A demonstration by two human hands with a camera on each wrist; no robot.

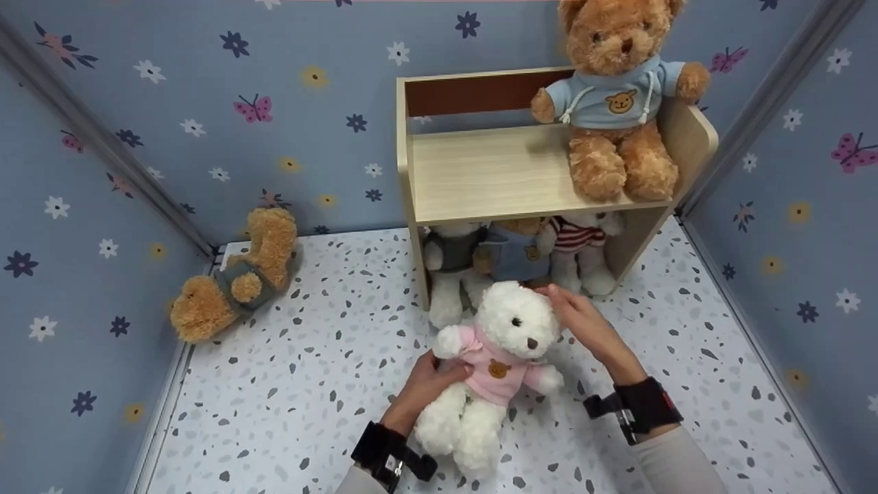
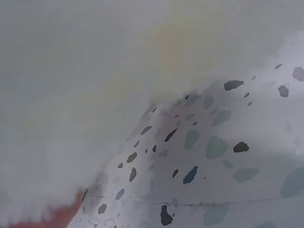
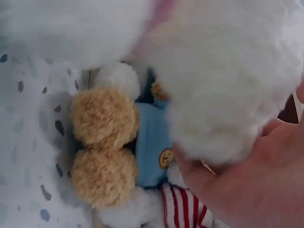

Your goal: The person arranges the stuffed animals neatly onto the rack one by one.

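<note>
A white teddy bear [image 1: 518,319] in a pink sweater [image 1: 494,374] is held tilted over the floor, in front of the shelf. My left hand [image 1: 425,384] grips its side, with the thumb on the sweater's front and the other fingers hidden behind the bear. My right hand [image 1: 590,329] touches the far side of its head with extended fingers. In the right wrist view that hand [image 3: 251,175] lies along the white fur of the head [image 3: 213,109]. Blurred white fur [image 2: 71,95] fills much of the left wrist view.
A wooden shelf [image 1: 480,171] stands against the wall; a large brown bear [image 1: 621,103] in a blue hoodie sits on top. Below sit bears in a grey top [image 1: 456,254], a blue top [image 1: 514,254] and red-white stripes [image 1: 579,237]. Another brown bear [image 1: 206,309] lies at left.
</note>
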